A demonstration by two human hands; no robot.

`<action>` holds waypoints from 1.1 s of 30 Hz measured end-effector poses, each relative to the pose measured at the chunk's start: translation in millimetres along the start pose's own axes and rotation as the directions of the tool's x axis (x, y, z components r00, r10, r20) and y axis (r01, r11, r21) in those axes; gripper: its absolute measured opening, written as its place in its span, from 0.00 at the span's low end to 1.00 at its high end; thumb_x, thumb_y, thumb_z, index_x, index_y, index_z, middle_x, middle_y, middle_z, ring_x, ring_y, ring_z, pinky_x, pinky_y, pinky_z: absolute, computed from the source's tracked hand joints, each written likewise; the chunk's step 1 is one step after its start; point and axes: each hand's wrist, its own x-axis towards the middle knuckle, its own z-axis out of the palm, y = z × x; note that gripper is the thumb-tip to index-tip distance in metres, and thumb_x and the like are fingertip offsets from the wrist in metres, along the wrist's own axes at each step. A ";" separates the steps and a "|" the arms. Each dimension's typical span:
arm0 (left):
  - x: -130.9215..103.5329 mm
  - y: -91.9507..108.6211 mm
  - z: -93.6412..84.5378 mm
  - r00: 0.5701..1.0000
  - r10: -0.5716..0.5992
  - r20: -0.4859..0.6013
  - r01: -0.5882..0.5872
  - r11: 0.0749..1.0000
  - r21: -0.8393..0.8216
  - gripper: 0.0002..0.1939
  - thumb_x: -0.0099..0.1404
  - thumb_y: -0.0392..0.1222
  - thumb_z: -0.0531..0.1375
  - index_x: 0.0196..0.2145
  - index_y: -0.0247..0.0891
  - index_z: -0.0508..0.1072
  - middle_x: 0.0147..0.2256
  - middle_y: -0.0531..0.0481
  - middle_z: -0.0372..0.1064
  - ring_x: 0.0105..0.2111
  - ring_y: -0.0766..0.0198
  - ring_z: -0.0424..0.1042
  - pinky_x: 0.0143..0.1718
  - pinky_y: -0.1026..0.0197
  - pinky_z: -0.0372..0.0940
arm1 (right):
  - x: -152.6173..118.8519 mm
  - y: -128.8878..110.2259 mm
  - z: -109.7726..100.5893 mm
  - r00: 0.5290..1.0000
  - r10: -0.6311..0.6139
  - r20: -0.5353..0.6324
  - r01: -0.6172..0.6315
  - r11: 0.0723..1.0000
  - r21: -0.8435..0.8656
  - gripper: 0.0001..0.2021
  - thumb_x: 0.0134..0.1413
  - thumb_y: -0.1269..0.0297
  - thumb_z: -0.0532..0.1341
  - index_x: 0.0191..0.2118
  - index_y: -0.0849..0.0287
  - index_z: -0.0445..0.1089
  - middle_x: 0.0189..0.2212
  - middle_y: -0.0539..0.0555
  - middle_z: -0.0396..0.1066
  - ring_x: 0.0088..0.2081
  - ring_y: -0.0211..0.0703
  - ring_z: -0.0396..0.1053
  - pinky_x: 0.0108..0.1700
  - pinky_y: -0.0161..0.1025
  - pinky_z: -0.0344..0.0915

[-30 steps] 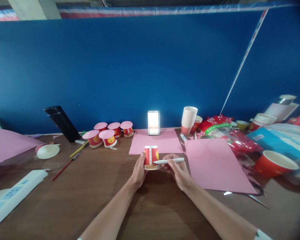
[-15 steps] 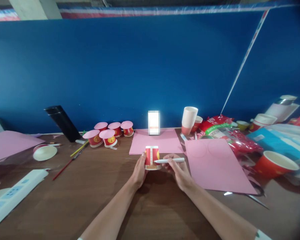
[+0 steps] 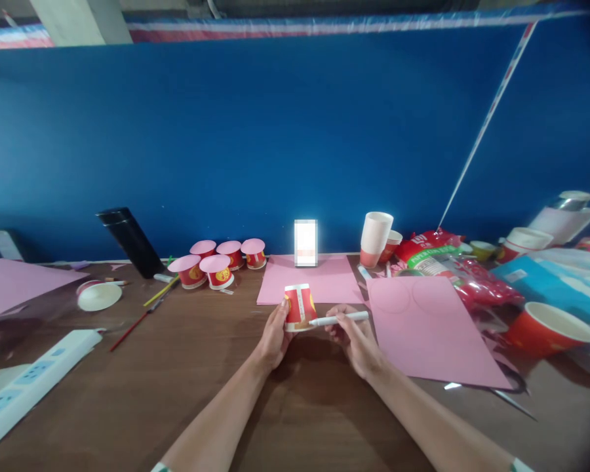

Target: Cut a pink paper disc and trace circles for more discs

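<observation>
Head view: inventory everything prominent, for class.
patterned paper cup: 1, red, centre
slim pen: 1, white, centre
pink-topped paper cups: 5, red, left
other cups: several, mixed, both sides
cylindrical flask: 1, black, left
power strip: 1, white, left
paper sheets: several, pink, throughout
plastic bag: 1, red, right
flat packet: 1, blue, right
blurred rectangle: 1, white, back
panel: 1, blue, behind
table: 1, brown, beneath
left hand, right hand: 2, bare, centre

2 hands (image 3: 276,333) (image 3: 356,341), at least 3 sheets (image 3: 435,331) (image 3: 334,282) (image 3: 22,282)

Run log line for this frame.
left hand: holds red paper cup | right hand: holds white marker, tip by cup, contact unclear | nearby: pink sheet
</observation>
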 end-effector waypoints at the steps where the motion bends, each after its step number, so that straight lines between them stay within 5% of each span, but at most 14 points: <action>1: 0.1 0.5 0.2 1.000 0.004 -0.002 -0.004 1.000 0.002 0.16 0.57 0.51 0.59 0.34 0.33 0.70 0.31 0.47 0.73 0.32 0.62 0.72 0.38 0.60 0.64 | -0.3 0.2 0.3 1.000 -0.001 0.007 0.001 1.000 -0.002 0.09 0.53 0.58 0.59 0.31 0.59 0.68 0.23 0.50 0.68 0.25 0.34 0.63 0.24 0.29 0.57; 22: 1.7 2.2 1.6 1.000 -0.004 -0.007 0.004 1.000 -0.018 0.17 0.60 0.52 0.56 0.36 0.32 0.70 0.33 0.45 0.73 0.32 0.62 0.72 0.35 0.61 0.64 | -3.3 0.1 2.3 0.997 -0.070 -0.029 0.065 0.989 -0.136 0.11 0.54 0.56 0.59 0.33 0.59 0.70 0.25 0.51 0.70 0.26 0.34 0.64 0.24 0.28 0.58; 33: 0.7 2.9 3.3 1.000 -0.008 0.021 0.009 0.999 -0.032 0.19 0.59 0.53 0.56 0.38 0.33 0.71 0.35 0.44 0.73 0.37 0.58 0.72 0.40 0.58 0.64 | -8.4 -9.9 6.7 0.991 -0.112 0.078 0.130 0.943 -0.305 0.11 0.55 0.58 0.58 0.39 0.60 0.70 0.28 0.52 0.71 0.27 0.36 0.65 0.28 0.31 0.62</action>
